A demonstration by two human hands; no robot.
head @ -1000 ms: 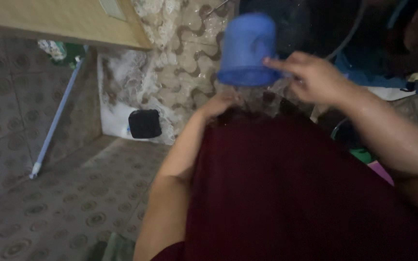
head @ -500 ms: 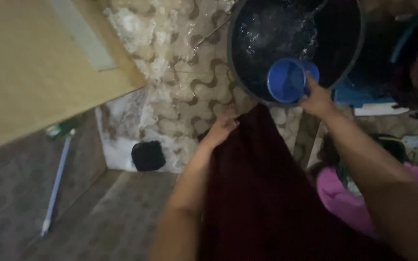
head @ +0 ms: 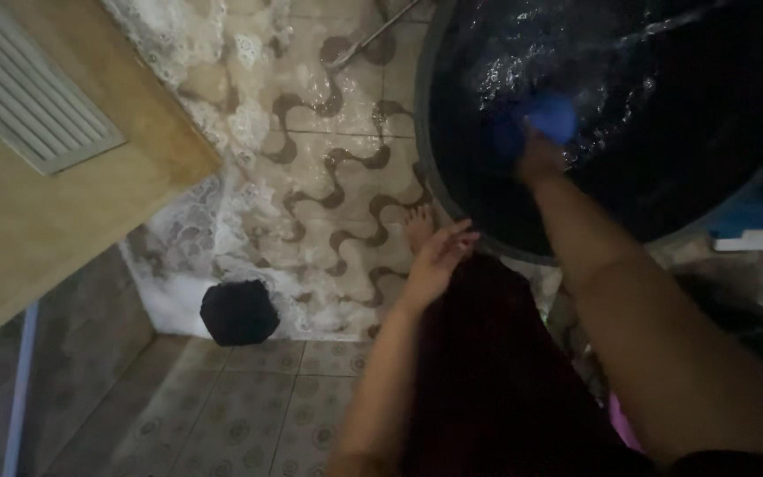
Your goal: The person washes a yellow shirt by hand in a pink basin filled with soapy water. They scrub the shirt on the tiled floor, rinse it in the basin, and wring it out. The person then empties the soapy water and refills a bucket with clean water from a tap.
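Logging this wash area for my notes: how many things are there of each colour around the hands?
Blue: 2, scoop in right hand, flat item
Black: 2, water tub, floor drain cover
Dark red: 1, cloth at left hand
Total: 5

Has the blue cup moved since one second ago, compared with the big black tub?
Yes. The blue cup, in the right hand, went from above the floor down into the black tub.

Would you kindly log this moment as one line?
right hand: dipping blue cup in tub water | left hand: on dark red cloth
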